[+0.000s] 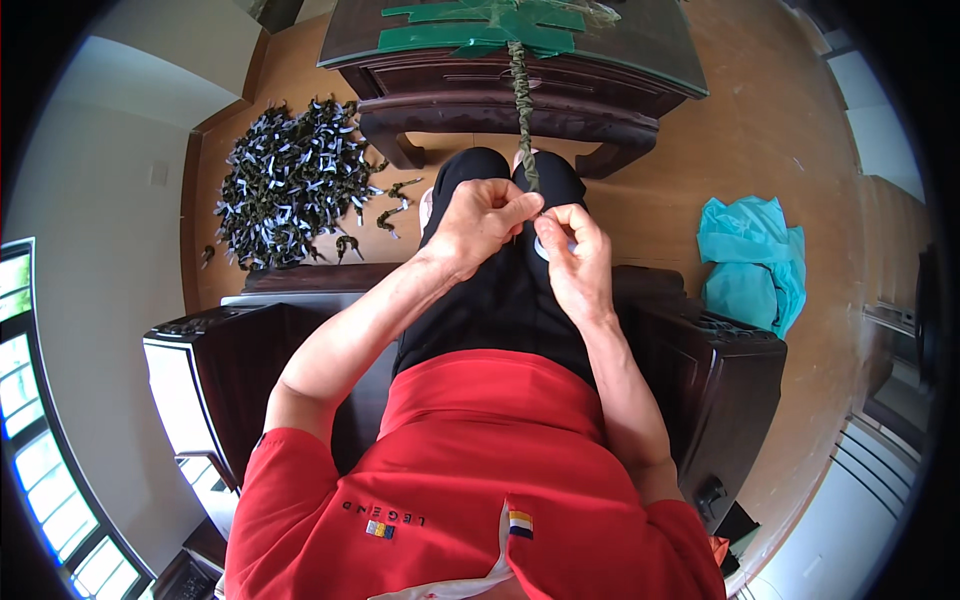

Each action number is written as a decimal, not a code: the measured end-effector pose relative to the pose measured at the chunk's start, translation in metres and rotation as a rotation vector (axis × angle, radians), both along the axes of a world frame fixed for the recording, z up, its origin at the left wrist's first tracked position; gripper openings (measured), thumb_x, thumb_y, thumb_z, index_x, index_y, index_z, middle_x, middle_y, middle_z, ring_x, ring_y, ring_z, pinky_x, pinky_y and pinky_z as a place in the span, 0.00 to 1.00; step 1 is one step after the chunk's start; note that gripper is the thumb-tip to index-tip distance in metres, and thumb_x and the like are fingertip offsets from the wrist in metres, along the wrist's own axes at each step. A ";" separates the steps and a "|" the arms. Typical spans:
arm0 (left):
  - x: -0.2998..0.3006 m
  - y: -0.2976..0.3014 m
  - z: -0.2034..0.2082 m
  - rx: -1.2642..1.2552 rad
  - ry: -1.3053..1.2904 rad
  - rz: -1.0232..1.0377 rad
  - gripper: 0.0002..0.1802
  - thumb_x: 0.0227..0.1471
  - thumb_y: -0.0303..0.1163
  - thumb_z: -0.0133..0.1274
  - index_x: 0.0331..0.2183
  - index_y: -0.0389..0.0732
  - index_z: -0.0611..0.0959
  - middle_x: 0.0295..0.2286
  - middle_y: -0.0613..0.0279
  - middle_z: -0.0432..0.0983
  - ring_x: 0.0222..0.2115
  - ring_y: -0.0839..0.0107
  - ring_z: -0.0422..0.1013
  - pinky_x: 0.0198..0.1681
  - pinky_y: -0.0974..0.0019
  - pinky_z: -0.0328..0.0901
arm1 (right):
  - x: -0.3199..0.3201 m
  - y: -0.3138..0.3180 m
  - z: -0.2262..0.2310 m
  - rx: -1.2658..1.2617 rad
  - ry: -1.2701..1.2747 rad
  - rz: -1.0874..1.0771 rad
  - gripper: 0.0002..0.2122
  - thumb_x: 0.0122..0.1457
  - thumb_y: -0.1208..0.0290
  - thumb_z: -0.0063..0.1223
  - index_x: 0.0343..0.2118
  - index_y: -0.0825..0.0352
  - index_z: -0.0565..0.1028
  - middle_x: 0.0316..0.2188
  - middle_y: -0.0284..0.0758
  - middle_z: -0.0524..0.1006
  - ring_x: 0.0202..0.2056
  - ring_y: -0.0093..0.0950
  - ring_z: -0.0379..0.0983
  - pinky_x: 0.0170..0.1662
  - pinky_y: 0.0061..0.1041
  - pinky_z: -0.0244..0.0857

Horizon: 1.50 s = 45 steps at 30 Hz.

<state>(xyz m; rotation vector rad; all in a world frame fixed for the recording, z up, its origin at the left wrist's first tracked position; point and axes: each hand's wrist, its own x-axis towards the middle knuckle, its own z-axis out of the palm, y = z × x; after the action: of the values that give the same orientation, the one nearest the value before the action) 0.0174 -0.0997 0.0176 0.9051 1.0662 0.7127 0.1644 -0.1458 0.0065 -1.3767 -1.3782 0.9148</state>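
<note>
A gathered, ruffled camouflage-green fabric cord [523,100] runs from the table edge down to my hands, above my knees. My left hand [487,220] is closed in a pinch on its lower end, thumb and forefinger together. Close by on the right, my right hand [577,255] is closed too, its fingertips almost meeting the left ones at the cord's end. A small white, rounded thing [545,249] shows partly under the right fingers; most of it is hidden in the hand. The cord's tip is covered by my fingers.
Green tape strips [480,36] hold the cord's far end on the dark glass-topped table [650,60]. A large pile of short camouflage pieces with white tabs [290,185] lies on the floor at left. A turquoise plastic bag [755,260] lies right. Wooden chair arms [735,400] flank me.
</note>
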 end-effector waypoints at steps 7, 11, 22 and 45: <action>-0.007 0.012 -0.009 -0.245 -0.247 -0.055 0.10 0.55 0.34 0.54 0.25 0.40 0.78 0.18 0.68 0.68 0.13 0.86 0.53 0.14 0.82 0.43 | 0.005 0.004 0.005 -0.215 0.145 0.025 0.04 0.56 0.76 0.51 0.28 0.70 0.72 0.20 0.31 0.71 0.21 0.20 0.62 0.25 0.19 0.58; -0.004 0.017 -0.012 -0.147 -0.195 -0.091 0.09 0.54 0.33 0.55 0.25 0.40 0.79 0.18 0.68 0.69 0.13 0.86 0.53 0.14 0.82 0.43 | 0.002 0.002 -0.002 -0.175 0.101 -0.002 0.03 0.55 0.76 0.52 0.29 0.71 0.72 0.21 0.32 0.72 0.20 0.20 0.62 0.25 0.19 0.59; 0.004 0.010 -0.004 -0.230 -0.191 -0.010 0.06 0.50 0.30 0.56 0.26 0.39 0.79 0.18 0.68 0.68 0.12 0.86 0.53 0.14 0.81 0.42 | -0.003 -0.006 -0.001 -0.250 0.099 -0.132 0.04 0.53 0.78 0.54 0.29 0.73 0.74 0.21 0.33 0.74 0.20 0.20 0.65 0.25 0.18 0.62; 0.035 -0.175 0.009 0.051 0.032 -0.447 0.11 0.50 0.33 0.56 0.20 0.38 0.80 0.16 0.66 0.71 0.17 0.80 0.63 0.19 0.78 0.58 | 0.046 -0.214 0.051 -0.632 0.051 -0.053 0.09 0.60 0.74 0.43 0.28 0.71 0.74 0.20 0.32 0.71 0.21 0.18 0.62 0.25 0.16 0.56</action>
<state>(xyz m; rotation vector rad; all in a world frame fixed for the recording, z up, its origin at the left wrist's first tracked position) 0.0526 -0.2751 0.0265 1.1535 0.8349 0.3541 0.2105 -0.3598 0.0579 -1.8250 -1.0425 1.4128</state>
